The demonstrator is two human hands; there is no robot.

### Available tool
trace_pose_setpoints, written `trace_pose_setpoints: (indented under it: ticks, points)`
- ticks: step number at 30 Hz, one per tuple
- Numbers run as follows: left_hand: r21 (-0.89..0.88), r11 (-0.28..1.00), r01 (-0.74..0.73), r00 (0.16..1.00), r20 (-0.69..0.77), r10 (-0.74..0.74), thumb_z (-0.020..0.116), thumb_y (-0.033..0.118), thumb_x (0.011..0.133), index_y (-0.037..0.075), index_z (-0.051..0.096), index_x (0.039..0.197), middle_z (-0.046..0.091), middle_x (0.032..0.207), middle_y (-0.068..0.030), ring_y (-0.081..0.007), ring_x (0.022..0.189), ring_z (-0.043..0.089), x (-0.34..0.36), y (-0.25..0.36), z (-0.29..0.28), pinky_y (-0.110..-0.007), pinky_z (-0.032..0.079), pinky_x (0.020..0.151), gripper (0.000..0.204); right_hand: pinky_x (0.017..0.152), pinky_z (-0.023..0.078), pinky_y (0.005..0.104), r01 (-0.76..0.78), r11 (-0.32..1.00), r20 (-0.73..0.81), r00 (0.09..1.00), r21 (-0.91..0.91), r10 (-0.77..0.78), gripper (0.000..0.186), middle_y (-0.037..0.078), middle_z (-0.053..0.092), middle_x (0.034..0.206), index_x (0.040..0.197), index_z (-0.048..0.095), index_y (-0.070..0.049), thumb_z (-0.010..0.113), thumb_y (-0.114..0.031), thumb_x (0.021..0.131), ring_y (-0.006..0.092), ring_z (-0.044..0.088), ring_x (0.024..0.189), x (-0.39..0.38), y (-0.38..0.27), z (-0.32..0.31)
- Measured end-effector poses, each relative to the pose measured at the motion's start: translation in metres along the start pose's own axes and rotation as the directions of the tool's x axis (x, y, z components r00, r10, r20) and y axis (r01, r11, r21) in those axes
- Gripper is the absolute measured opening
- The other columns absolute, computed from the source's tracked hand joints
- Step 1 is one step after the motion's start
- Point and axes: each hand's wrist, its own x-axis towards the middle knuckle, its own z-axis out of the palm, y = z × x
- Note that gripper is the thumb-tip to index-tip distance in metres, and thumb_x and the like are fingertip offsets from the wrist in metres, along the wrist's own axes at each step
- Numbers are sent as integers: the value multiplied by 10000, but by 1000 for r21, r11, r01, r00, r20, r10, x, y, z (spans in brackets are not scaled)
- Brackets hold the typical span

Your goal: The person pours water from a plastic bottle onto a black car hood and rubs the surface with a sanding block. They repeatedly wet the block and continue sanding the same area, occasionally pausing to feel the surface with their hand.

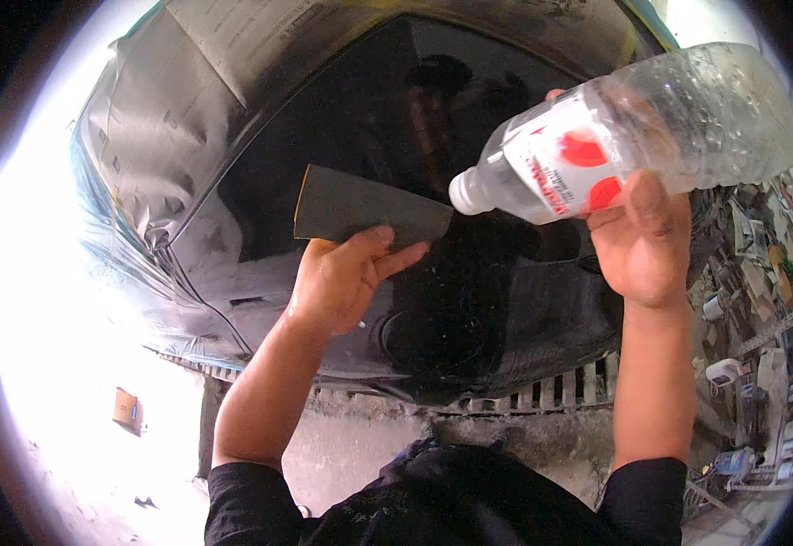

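My left hand [337, 282] is closed on a folded sheet of dark grey sandpaper [360, 202], whose left edge shows yellowish. It holds the sheet above a glossy black car panel [524, 318]. In my right hand [644, 250] lies a large clear plastic bottle [729, 118] with a white and red label, its fingers partly hidden behind it. The bottle is tilted, its narrow mouth pointing left and slightly down, close to the right end of the sandpaper. I cannot tell whether liquid is flowing from it.
Masking paper [260, 45] and clear plastic film [160, 136] cover the car around the panel. Slats [542, 393] run below its near edge. Cluttered tools and containers [761, 273] lie along the right side. A small cardboard box [126, 407] sits on the bright floor at left.
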Motion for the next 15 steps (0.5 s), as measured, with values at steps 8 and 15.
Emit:
trace_pose_setpoints:
  ticks: [8,15]
  points:
    - [0,999,41,990,-135,-40,562,88,1040,-20,610,1251,703,1182,-181,-320,1037,723,-5,5,9,-457,672,787,242,1149,424,521,52,993,89,995,-110,-42,845,305,475,1480,1549,332,12,718,-432,943,381,489,1396,-6,11,-1]
    - [226,973,50,975,-223,1,649,145,1012,34,642,1217,715,1131,-120,-258,954,720,-8,7,13,-372,644,618,234,1141,435,520,54,988,125,991,-145,-36,854,287,498,1462,1546,341,8,744,-419,927,379,516,1371,-11,9,-1]
